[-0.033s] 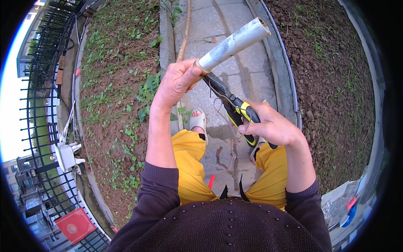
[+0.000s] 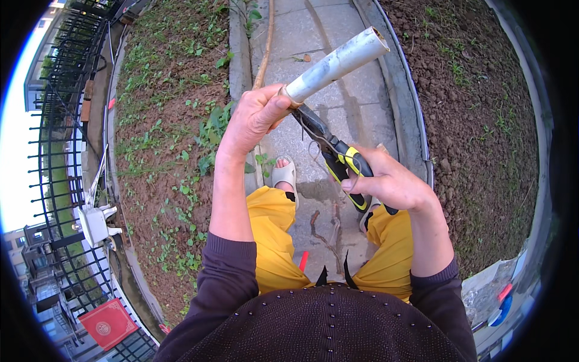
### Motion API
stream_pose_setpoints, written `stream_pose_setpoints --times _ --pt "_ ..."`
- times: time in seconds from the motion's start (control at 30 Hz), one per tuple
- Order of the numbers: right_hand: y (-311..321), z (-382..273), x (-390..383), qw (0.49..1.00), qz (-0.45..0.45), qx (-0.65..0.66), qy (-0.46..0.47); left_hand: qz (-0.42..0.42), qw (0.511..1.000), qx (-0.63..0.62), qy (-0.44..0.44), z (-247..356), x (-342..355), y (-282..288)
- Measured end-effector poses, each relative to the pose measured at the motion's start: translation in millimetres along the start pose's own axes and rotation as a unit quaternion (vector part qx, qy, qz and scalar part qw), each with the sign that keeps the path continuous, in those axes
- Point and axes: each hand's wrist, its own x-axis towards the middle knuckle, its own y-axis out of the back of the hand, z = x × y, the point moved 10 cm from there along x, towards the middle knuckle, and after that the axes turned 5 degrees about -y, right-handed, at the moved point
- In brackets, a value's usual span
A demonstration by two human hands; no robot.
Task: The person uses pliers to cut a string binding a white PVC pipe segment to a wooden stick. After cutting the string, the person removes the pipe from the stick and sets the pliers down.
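Note:
My left hand (image 2: 254, 118) is closed round the lower end of a whitish, scuffed pipe (image 2: 338, 66), which slants up and to the right with its hollow end showing. Thin wire (image 2: 282, 91) loops round the pipe beside my thumb. My right hand (image 2: 395, 182) grips pliers (image 2: 318, 128) with black and yellow handles. Their dark jaws reach the wire just below the pipe; whether they bite on it is hidden. Loose wire hangs along the pliers and curls over the handles. A long wooden stick (image 2: 265, 51) runs from the far path towards my left hand; their contact is unclear.
I stand on a paved path (image 2: 301, 36) between two soil beds, the left one (image 2: 169, 120) with green seedlings, the right one (image 2: 464, 120) mostly bare. Broken twigs (image 2: 325, 238) lie between my feet. A black fence (image 2: 54, 175) and an upturned white stool (image 2: 96, 224) are left.

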Motion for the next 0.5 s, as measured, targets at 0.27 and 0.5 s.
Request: stream_pose_setpoints --times 0.27,0.5 --pt "-4 19 7 0.999 -0.001 0.025 -0.022 0.001 0.999 0.036 0.014 -2 -1 0" --pt "-36 9 11 0.962 -0.075 0.261 -0.022 -0.018 0.998 0.047 0.037 -6 -4 1"
